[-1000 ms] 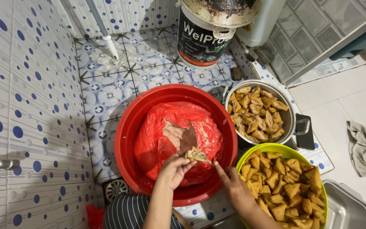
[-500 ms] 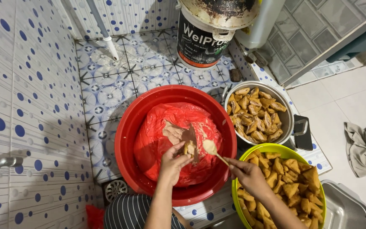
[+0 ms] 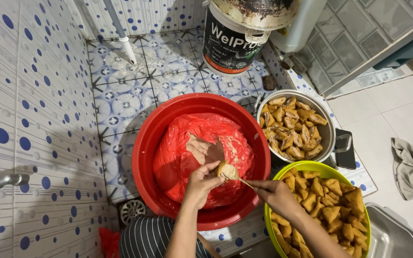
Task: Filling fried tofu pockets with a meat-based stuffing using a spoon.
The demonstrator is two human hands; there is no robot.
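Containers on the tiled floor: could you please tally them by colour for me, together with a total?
Red basin: 1
Yellow-green bowl: 1
Silver metal pot: 1
White paint bucket: 1
Silver tray, partly cut off at the corner: 1
Total: 5

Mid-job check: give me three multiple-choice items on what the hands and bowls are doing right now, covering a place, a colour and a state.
1. Where is the left hand? A over the red basin B over the metal pot C on the paint bucket
2. Colour of the bowl by the right hand? A blue B lime green C white
3. The left hand is: A empty B holding a fried piece C gripping a cloth

Answers: 1 A, it hovers above the red bag; 2 B, its rim shows; 3 B, the right hand's spoon meets it.
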